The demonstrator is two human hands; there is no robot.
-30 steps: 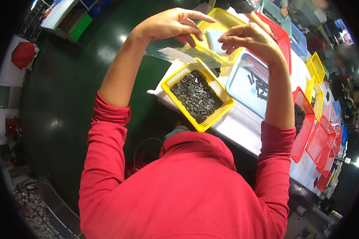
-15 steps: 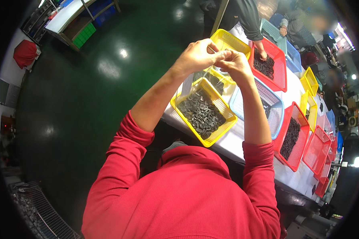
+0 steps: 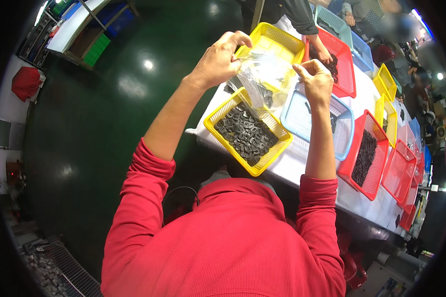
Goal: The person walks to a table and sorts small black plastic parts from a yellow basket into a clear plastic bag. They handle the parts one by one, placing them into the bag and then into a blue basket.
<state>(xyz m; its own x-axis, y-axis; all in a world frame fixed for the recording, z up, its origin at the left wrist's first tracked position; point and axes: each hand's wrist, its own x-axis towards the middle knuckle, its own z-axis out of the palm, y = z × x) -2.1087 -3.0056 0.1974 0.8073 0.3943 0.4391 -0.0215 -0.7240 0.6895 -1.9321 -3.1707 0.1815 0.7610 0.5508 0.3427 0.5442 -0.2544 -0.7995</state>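
Note:
A clear plastic bag [image 3: 256, 88] hangs spread between my two hands, above the table. My left hand [image 3: 220, 60] is closed on the bag's left edge. My right hand [image 3: 315, 83] pinches its other side between thumb and forefinger. Dark pieces show through the film; whether they lie inside the bag or behind it I cannot tell. Just below the bag stands a yellow basket [image 3: 284, 147] full of small black plastic parts [image 3: 248, 132] shaped like buckles. Beside my right forearm is a light blue basket [image 3: 346, 141] with a few dark pieces.
Another yellow basket [image 3: 293, 45] stands behind the bag. A co-worker's hand [image 3: 322, 50] reaches into a red basket [image 3: 349, 74] of dark parts. To the right, another red basket [image 3: 370, 192] holds black pieces. More baskets line the white-covered table [image 3: 208, 129]. Green floor lies left.
My hands were close together, fingers meeting at the bag's top. They have moved apart, left hand leftward and right hand rightward, and the bag is spread wide between them.

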